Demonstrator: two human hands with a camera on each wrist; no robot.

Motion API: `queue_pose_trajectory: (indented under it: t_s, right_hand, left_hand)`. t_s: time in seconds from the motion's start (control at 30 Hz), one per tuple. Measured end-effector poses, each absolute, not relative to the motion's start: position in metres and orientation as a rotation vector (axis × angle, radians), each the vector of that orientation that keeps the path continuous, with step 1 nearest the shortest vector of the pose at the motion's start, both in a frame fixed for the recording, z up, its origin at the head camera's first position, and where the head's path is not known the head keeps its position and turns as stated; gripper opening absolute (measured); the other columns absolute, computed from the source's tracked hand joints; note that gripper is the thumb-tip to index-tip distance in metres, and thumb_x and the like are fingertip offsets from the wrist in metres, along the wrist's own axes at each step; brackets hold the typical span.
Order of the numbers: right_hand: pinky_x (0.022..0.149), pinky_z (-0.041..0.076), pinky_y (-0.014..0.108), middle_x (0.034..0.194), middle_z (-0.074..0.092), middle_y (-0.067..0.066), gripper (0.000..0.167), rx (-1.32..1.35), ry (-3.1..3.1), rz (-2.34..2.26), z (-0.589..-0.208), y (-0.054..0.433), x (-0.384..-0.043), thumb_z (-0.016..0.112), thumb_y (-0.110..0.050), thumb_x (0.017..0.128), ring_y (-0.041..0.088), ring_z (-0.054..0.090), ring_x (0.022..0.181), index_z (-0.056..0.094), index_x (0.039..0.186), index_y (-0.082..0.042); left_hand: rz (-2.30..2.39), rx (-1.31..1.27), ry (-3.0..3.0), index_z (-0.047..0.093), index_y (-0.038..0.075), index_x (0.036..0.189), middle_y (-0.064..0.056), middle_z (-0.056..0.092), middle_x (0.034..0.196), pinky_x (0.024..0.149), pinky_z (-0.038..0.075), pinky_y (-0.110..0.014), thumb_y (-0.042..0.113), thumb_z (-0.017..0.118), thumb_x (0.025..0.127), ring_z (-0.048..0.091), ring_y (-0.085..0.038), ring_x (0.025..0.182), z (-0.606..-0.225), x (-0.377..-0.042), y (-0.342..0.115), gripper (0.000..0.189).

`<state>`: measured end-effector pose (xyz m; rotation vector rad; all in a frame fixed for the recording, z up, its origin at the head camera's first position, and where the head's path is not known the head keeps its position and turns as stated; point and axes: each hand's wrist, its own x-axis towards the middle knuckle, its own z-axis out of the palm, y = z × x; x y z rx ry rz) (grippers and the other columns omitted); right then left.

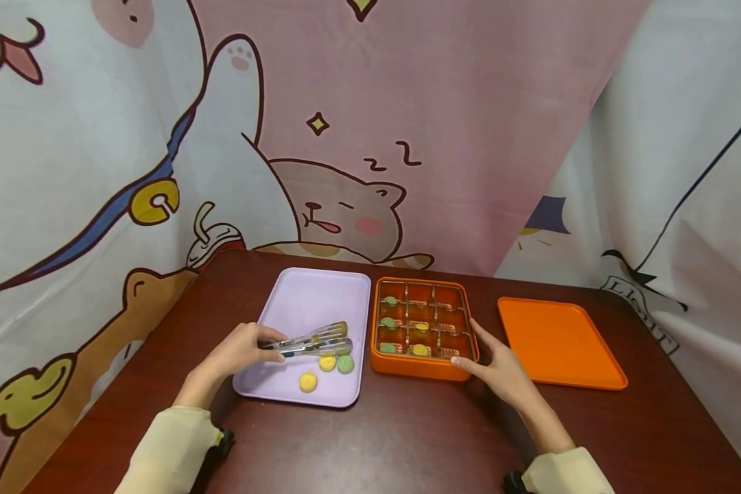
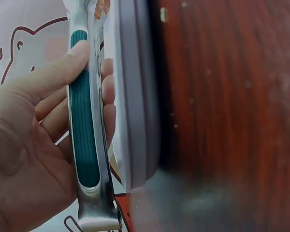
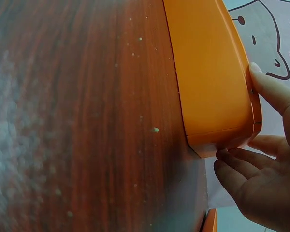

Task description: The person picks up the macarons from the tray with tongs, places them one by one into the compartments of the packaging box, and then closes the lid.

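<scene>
My left hand (image 1: 247,348) grips metal tongs (image 2: 85,125) by their teal handles, thumb on one side and fingers on the other. The tongs' spread tips extend over the lilac tray (image 1: 321,291). Just in front of them lie a yellow round piece (image 1: 327,363) and a green round piece (image 1: 345,364); another yellow round piece (image 1: 308,382) is nearer the tray's front. With my right hand (image 1: 500,367), I hold the front right corner of an orange divided box (image 1: 416,369), thumb at its rim. Green pieces (image 1: 388,322) occupy its left column, and yellow pieces (image 1: 420,350) sit in the middle one.
To the right of the box lies a flat orange tray or lid (image 1: 562,343). All of it stands on a dark reddish-brown table (image 1: 370,446) with small crumbs on it. A printed cartoon curtain (image 1: 469,137) hangs right behind the table.
</scene>
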<state>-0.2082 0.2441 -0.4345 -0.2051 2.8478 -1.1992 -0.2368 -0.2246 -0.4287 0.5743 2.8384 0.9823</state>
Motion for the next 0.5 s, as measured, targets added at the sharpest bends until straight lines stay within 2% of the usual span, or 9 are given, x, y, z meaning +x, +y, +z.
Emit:
queue_pose_trajectory:
  t_s: [0.37,0.5]
  right_hand:
    - [0.108,0.031,0.069,0.161,0.025,0.026,0.093,-0.211,2.85,-1.213,-0.4344,0.2445,-0.2081,0.071,-0.047,0.09,0.049,0.028,0.144,0.021,0.16,-0.011]
    - [0.108,0.032,0.069,0.161,0.026,0.026,0.093,-0.2,2.848,-1.197,-0.4356,0.2442,-0.2071,0.071,-0.047,0.09,0.05,0.03,0.144,0.02,0.16,-0.011]
  left_hand:
    - [0.87,0.456,2.932,0.078,0.005,0.106,-0.008,0.078,0.099,0.076,0.051,-0.035,0.011,0.08,0.08,0.068,-0.02,0.093,-0.4232,-0.241,-0.2182,0.026]
    - [0.847,0.423,2.945,0.078,0.005,0.103,-0.008,0.078,0.098,0.077,0.053,-0.037,0.011,0.079,0.081,0.07,-0.021,0.093,-0.4267,-0.2406,-0.2182,0.023]
